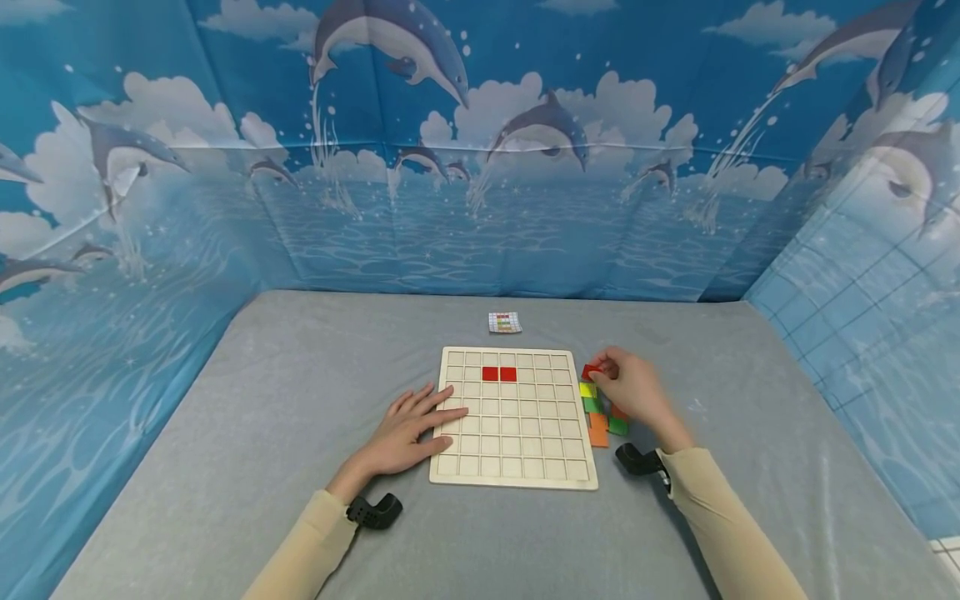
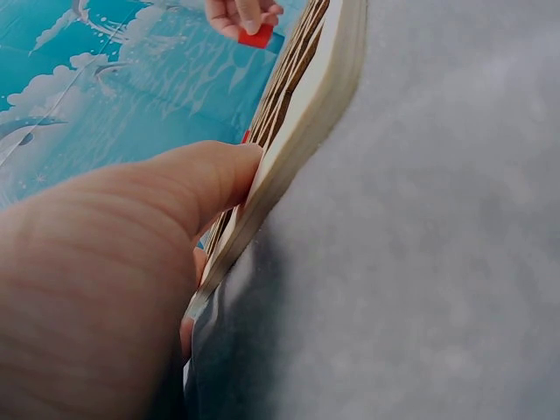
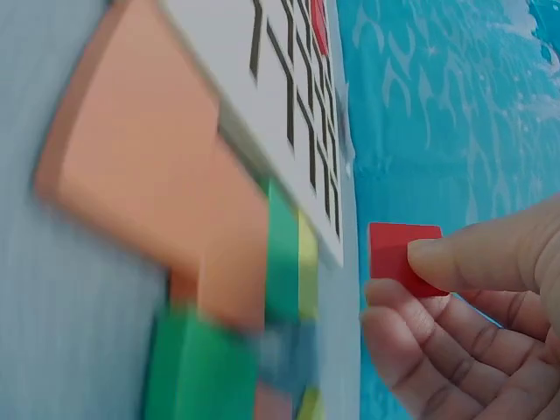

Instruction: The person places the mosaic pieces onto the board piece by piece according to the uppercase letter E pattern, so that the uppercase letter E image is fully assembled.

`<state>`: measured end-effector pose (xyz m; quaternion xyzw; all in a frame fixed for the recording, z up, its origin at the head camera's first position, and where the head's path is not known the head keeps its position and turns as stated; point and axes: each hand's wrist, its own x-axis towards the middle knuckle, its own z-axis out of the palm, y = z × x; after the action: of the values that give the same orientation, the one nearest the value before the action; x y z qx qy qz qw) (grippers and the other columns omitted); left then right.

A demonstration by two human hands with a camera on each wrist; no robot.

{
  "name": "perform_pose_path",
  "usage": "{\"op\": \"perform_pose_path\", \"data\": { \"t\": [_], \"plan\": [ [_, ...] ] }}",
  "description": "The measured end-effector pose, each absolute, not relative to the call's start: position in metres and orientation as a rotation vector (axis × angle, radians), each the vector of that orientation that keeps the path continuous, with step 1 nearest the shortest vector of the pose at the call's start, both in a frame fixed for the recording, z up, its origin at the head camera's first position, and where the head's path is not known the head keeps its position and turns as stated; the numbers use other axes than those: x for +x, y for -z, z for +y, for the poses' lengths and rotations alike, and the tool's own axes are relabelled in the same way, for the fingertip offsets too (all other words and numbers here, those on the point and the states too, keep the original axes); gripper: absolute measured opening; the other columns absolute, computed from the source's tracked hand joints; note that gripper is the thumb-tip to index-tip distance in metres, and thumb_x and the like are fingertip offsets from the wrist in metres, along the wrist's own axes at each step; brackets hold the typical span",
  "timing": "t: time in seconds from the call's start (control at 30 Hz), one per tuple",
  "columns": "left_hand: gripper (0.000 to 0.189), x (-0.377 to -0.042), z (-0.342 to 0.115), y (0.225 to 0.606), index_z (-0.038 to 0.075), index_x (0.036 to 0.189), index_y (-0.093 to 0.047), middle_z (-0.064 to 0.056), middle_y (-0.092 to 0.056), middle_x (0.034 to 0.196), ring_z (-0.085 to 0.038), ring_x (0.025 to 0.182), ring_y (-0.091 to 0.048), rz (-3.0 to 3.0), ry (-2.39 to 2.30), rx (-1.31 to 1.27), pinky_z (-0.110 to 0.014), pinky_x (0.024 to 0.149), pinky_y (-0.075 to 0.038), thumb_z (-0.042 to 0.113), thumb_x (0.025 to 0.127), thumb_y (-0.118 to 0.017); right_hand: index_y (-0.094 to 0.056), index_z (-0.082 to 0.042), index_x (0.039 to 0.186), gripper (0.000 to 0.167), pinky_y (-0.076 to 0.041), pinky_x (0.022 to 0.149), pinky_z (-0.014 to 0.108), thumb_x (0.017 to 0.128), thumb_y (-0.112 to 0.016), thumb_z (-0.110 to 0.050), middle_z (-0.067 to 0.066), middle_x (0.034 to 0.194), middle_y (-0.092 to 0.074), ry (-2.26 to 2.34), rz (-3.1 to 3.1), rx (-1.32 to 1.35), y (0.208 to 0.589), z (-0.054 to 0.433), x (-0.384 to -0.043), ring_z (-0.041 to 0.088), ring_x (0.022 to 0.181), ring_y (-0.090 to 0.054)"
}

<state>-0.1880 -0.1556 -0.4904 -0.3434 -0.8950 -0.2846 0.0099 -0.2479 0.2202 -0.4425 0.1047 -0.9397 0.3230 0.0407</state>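
Observation:
A light wooden grid board (image 1: 512,448) lies on the grey cloth, with two red square tiles (image 1: 490,374) side by side in its second row from the top. My left hand (image 1: 408,433) rests on the board's left edge, its fingers spread. In the left wrist view the thumb (image 2: 210,175) lies against the board's rim. Beyond the board's upper right side, my right hand (image 1: 633,387) pinches another red tile (image 3: 394,254) between thumb and fingers. Below that hand, orange, green and yellow tiles (image 1: 597,433) lie along the board's right edge.
A small card (image 1: 505,322) printed with a coloured grid lies behind the board. Grey cloth (image 1: 300,375) covers the table. A blue curtain (image 1: 480,225) with dolphins stands behind and at both sides.

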Motion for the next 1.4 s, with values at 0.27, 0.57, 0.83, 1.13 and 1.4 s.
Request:
{"op": "perform_pose_path", "data": {
  "t": [0.27,0.57,0.83,1.13,1.4],
  "plan": [
    [0.046,-0.189,-0.156,0.491,0.024,0.142,-0.049,-0.004,-0.025,0.154,-0.032,0.142,-0.012,-2.819,0.888,-1.068,-0.053,0.109,-0.006,0.036,0.098,-0.052,-0.063,-0.003,0.096,0.008,-0.047,0.058,0.033,0.088,-0.066,-0.004,0.004,0.081,-0.062,-1.132,-2.839,0.48,0.44,0.191,-0.249,0.018,0.069,-0.057],
    [0.046,-0.19,-0.155,0.491,0.025,0.142,-0.048,-0.004,-0.025,0.154,-0.031,0.142,-0.011,-2.829,0.888,-1.065,-0.053,0.109,-0.006,0.037,0.098,-0.052,-0.064,-0.005,0.092,0.008,-0.046,0.061,0.033,0.086,-0.069,-0.002,0.002,0.08,-0.06,-1.153,-2.848,0.592,0.444,0.164,-0.256,0.016,0.068,-0.055],
    [0.045,-0.189,-0.156,0.492,0.022,0.14,-0.051,-0.009,-0.03,0.152,-0.037,0.14,-0.016,-2.765,0.913,-1.082,-0.058,0.106,-0.009,0.035,0.097,-0.054,-0.066,-0.005,0.092,0.007,-0.045,0.061,0.033,0.087,-0.067,-0.001,0.001,0.078,-0.059,-1.157,-2.873,0.628,0.448,0.149,-0.264,0.016,0.066,-0.053],
    [0.046,-0.188,-0.157,0.49,0.023,0.141,-0.05,-0.007,-0.027,0.154,-0.034,0.141,-0.013,-2.817,0.87,-1.071,-0.056,0.108,-0.007,0.036,0.097,-0.054,-0.066,-0.006,0.092,0.005,-0.047,0.066,0.036,0.088,-0.066,-0.002,0.002,0.08,-0.061,-1.147,-2.894,0.592,0.449,0.141,-0.268,0.018,0.072,-0.056],
    [0.046,-0.188,-0.156,0.489,0.023,0.141,-0.049,-0.008,-0.027,0.153,-0.035,0.141,-0.014,-2.809,0.876,-1.075,-0.057,0.107,-0.008,0.035,0.097,-0.055,-0.064,-0.005,0.091,0.005,-0.046,0.067,0.037,0.09,-0.062,-0.001,0.003,0.08,-0.06,-1.082,-2.919,0.617,0.449,0.141,-0.27,0.019,0.072,-0.055]
  ]
}}
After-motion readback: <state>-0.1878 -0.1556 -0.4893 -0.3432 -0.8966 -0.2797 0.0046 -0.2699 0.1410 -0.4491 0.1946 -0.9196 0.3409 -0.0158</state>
